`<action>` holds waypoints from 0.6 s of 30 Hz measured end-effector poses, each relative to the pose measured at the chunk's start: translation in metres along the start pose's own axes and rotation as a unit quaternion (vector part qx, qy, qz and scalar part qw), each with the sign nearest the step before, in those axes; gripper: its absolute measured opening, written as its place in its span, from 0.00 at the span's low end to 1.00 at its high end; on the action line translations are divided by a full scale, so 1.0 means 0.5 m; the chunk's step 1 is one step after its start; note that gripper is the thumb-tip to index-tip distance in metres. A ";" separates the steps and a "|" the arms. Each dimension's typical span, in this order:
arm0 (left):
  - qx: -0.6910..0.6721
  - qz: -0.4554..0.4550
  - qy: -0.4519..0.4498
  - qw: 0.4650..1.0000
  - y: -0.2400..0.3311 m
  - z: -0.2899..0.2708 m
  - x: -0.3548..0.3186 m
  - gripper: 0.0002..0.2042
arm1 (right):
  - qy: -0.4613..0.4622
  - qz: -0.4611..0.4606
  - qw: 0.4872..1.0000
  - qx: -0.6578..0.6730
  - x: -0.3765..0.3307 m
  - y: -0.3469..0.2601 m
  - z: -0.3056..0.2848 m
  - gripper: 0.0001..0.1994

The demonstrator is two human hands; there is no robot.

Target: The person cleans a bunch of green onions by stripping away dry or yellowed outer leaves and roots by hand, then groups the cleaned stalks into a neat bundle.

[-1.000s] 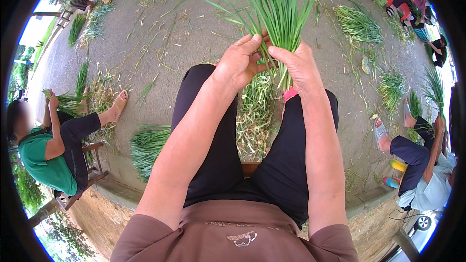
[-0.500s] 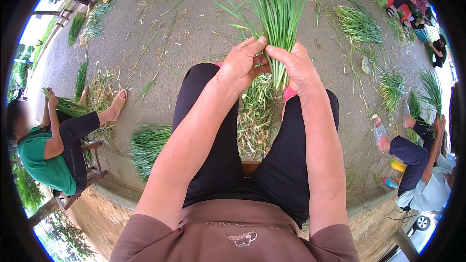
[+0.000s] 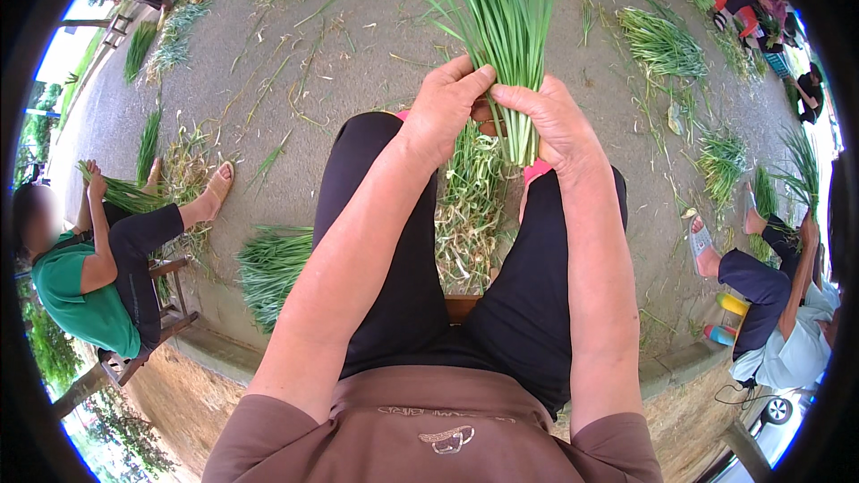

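Outdoors, a seated person's left hand [image 3: 445,112] and right hand [image 3: 548,121] close their fingers around a bunch of green stalks [image 3: 506,27]. Trimmings [image 3: 470,215] lie between the knees.

Seated co-workers [image 3: 85,273], scattered green bundles [image 3: 660,40]
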State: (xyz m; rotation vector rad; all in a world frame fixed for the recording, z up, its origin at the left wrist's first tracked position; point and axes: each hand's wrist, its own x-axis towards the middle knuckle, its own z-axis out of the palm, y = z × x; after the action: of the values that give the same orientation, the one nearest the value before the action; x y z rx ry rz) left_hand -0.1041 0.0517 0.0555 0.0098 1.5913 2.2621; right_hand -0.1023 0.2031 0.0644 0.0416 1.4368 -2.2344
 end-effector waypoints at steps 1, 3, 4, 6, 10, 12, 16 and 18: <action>0.015 0.007 -0.004 1.000 0.003 0.001 -0.002 0.09 | 0.001 0.001 1.000 -0.003 -0.001 0.000 0.001 0.12; 0.037 0.021 -0.010 0.999 0.003 0.001 -0.003 0.10 | -0.004 -0.003 1.000 -0.010 0.000 0.000 -0.001 0.11; 0.043 0.027 -0.012 0.999 0.000 0.000 -0.001 0.10 | -0.009 -0.008 1.000 -0.014 0.002 0.002 -0.005 0.11; 0.045 0.043 -0.002 0.998 0.000 0.005 0.000 0.11 | -0.009 -0.014 1.000 -0.009 0.004 0.004 -0.011 0.10; 0.015 0.070 0.062 0.996 -0.008 0.004 0.008 0.17 | 0.013 -0.017 0.999 0.038 0.004 0.002 -0.021 0.10; -0.025 0.029 0.029 0.999 -0.003 -0.002 0.007 0.22 | 0.014 -0.017 0.998 0.060 0.000 -0.002 -0.021 0.10; -0.104 -0.087 -0.167 0.977 0.019 -0.024 -0.004 0.29 | -0.034 0.010 0.999 0.020 -0.025 -0.022 -0.005 0.10; -0.141 -0.060 -0.180 0.972 0.019 -0.020 -0.005 0.30 | -0.094 0.035 0.994 -0.033 -0.037 -0.026 0.012 0.10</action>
State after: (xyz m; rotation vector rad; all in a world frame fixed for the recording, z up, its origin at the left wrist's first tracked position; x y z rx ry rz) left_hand -0.1067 0.0387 0.0613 0.2282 1.0517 2.2171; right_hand -0.0899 0.2094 0.0833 -0.1359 1.3846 -2.0734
